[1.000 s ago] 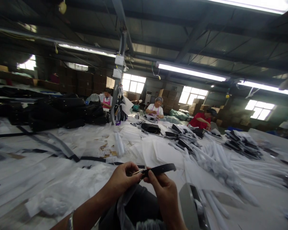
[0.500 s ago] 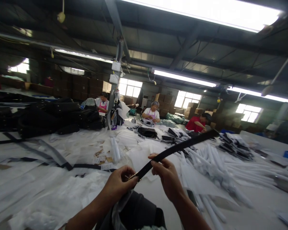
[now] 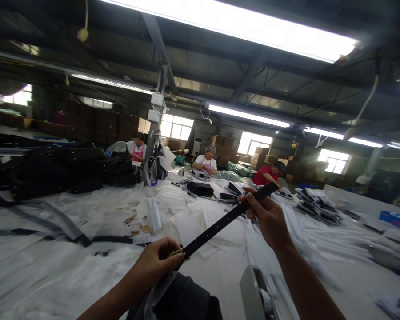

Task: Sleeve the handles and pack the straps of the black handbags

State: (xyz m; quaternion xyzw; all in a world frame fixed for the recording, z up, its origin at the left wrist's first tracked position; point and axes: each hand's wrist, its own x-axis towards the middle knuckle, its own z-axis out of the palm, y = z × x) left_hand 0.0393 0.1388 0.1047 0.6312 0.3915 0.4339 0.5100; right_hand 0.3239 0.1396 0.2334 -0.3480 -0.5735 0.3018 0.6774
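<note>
A black belt is stretched straight between my two hands above the table. My left hand is closed on the buckle end low in the view, where a bit of brass metal shows. My right hand is raised farther out and pinches the belt near its tip. Below my left hand lies a dark bundle in clear plastic.
The long white table carries white sleeves, paper and loose black straps. Stacks of black belts stand at the left. A grey machine part sits near my right forearm. Three people work at the far end.
My right hand has slid outward along the belt from beside my left hand to near the tip, pulling the belt straight. The camera has tilted upward.
</note>
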